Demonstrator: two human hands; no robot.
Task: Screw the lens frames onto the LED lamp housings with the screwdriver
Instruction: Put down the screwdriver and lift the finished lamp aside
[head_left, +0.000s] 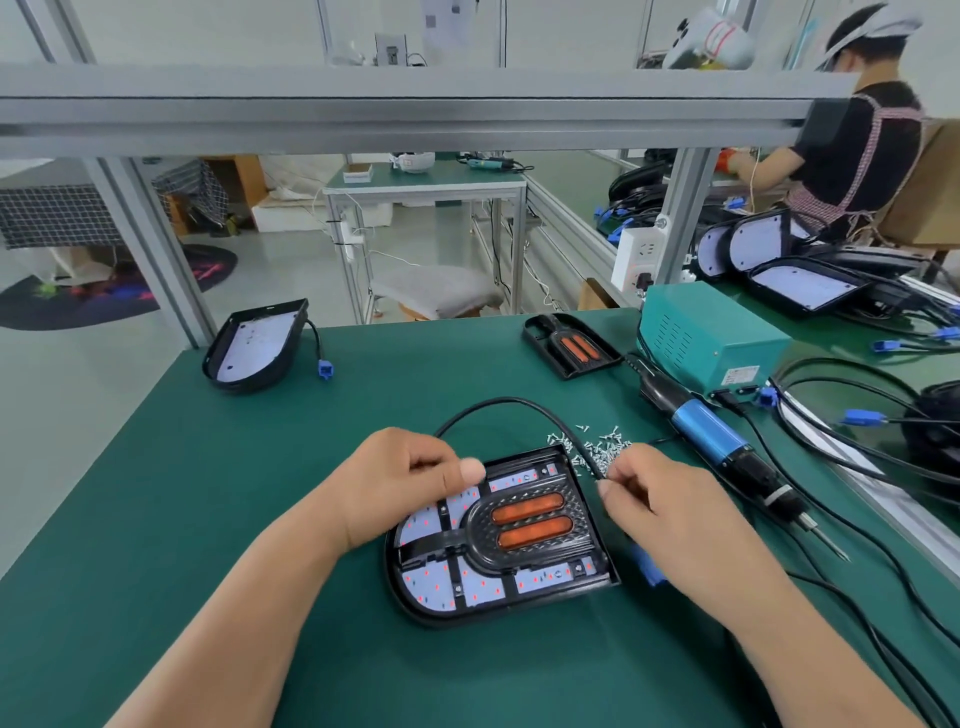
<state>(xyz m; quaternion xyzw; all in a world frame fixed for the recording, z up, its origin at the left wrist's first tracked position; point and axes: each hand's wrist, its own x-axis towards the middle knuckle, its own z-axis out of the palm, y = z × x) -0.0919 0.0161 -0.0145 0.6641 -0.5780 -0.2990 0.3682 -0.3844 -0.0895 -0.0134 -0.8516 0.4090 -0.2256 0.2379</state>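
the right hand (660, 501) has thumb and forefinger pinched together at the near edge of a loose heap of small silvery screws (597, 448); whether a screw sits between the tips is too small to tell. the left hand (405, 483) is curled, thumb laid against the side of the forefinger, over the upper left corner of the lamp housing (415, 603); anything inside the curl is hidden. the housing, a black d-shaped shell with a rounded rim, lies flat on the green mat (208, 519) between the two hands, its pale led board dotted red. seated in it is the lens frame (582, 512), glossy black plastic with a fine dimpled texture and two orange oblong windows. a smooth black cable (511, 399) arcs from behind the left hand to the screws and runs under the right fingertips. a blue connector (647, 566) is mostly hidden under the right wrist. the screwdriver (714, 441), a blue barrel with black ends, lies on the mat right of the screws, untouched. farther back lie a second lens frame (571, 345), a second housing (254, 345) and a teal metal box (706, 338).
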